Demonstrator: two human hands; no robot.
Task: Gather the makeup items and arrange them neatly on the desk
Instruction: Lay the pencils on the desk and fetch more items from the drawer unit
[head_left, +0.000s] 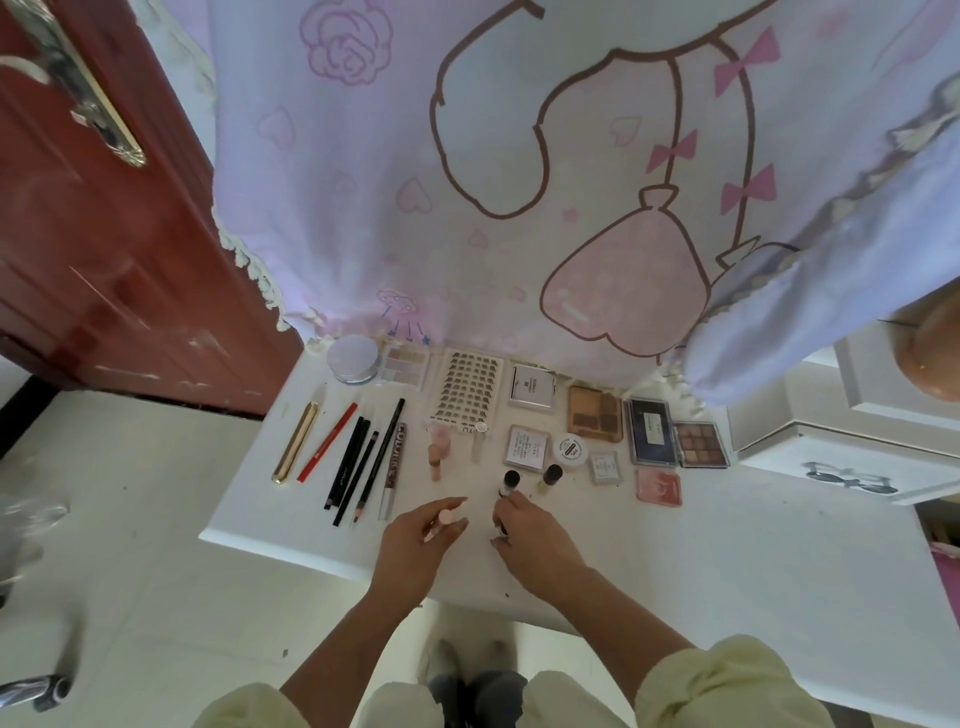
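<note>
Pink tube (444, 518) pinched in grip of left hand (415, 545), black-cap bottle (510, 482) in curled grip of right hand (530, 540), both near worktop (727, 561) front edge; risk: right knuckles tip second bottle (552, 475) just beside, or tube slips and rolls off.

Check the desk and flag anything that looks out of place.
Mostly tidy rows. The pink compact lies alone in front of the palettes, outside their row. The left hand holds a pink tube and the right hand a dark-capped bottle, neither yet placed.
</note>
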